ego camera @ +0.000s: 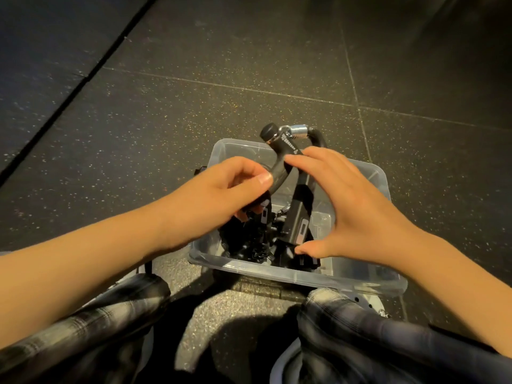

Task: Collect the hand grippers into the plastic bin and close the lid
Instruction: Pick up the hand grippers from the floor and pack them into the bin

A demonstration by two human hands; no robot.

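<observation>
Fingers of your left hand (221, 195) curl round a gripper (281, 155); right hand (354, 206) spread, fingertips touching it. Loading step, evidently: it overtops the bin (346, 278); lay it flat.

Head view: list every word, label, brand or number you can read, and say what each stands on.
White print along the handle of the raised hand gripper: too blurred to read.
Small pale window on the black gripper inside the plastic bin: no characters legible.
No other text, number or sign shows in this view.
</observation>
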